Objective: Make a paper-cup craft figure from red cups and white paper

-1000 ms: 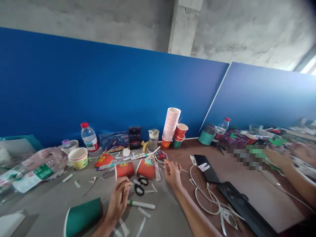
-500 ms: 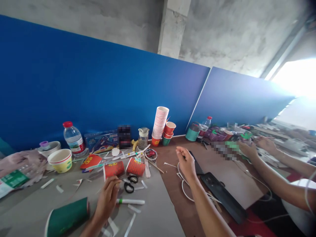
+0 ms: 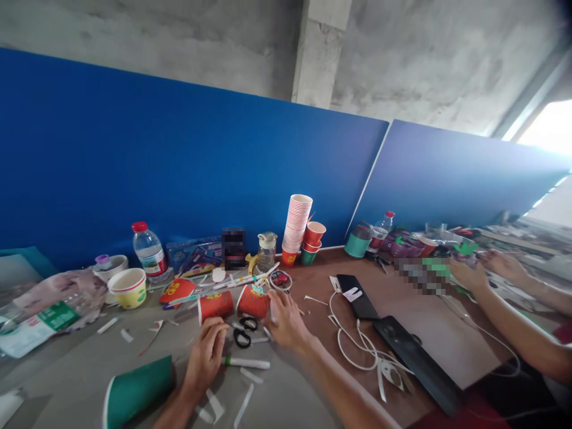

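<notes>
My left hand [image 3: 209, 348] is low over the grey tabletop with its fingers curled together; whatever they may hold is hidden. Just beyond its fingertips lies a red paper cup [image 3: 215, 305] on its side. Black-handled scissors [image 3: 243, 332] lie to its right, their blades pointing toward the fingers. My right hand [image 3: 286, 319] is beside a second red paper cup [image 3: 252, 301], also on its side, with fingers extended along its right end; I cannot tell whether they touch. A white marker [image 3: 247, 362] with a green band and a green paper cup [image 3: 139, 390] lie nearer.
Paper scraps [image 3: 243, 405] litter the front. Behind stand a tall cup stack [image 3: 298, 223], a glass jar [image 3: 267, 250], a water bottle [image 3: 149, 253] and a yellow cup [image 3: 128, 288]. Phones [image 3: 357, 298], a white cable [image 3: 342, 339] and another person's hands [image 3: 469, 274] are at right.
My right hand has moved left from above the phone and cable to the right-hand red cup, and come down. My left hand stays near the scissors. The view has shifted slightly.
</notes>
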A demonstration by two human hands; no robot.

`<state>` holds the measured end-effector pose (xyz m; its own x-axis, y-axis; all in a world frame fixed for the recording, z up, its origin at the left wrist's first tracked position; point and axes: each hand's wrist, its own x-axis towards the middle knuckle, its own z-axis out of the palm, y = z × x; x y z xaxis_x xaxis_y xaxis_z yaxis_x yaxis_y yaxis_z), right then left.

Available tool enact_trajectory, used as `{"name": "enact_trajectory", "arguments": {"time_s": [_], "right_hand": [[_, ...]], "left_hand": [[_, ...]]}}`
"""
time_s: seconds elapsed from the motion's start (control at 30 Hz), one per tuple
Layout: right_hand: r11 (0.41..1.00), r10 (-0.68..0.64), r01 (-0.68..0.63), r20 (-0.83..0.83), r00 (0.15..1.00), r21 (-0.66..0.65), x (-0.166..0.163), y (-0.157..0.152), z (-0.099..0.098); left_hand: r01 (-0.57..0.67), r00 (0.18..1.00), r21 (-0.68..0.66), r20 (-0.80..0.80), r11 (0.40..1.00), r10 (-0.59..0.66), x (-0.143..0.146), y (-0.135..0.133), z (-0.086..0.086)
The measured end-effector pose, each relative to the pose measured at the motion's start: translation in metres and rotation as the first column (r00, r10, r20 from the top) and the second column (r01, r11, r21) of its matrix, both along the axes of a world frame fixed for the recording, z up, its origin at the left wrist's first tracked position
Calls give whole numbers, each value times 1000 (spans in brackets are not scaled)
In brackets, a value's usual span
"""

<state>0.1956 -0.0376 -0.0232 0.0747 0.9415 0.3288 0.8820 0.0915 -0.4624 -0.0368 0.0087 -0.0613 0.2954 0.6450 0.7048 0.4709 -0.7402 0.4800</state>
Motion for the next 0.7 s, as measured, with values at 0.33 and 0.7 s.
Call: {"name": "enact_trajectory", "arguments": {"time_s": [0.33, 0.7], "right_hand": [[975, 221, -218, 107, 969, -44, -19, 21, 3], [971, 237, -235, 29, 971, -45, -30, 22, -6]], "left_hand": [[-10, 1000, -28, -1, 1000, 10, 1, -3, 6], [-184, 980, -1, 80, 983, 184, -11, 6, 7]]}}
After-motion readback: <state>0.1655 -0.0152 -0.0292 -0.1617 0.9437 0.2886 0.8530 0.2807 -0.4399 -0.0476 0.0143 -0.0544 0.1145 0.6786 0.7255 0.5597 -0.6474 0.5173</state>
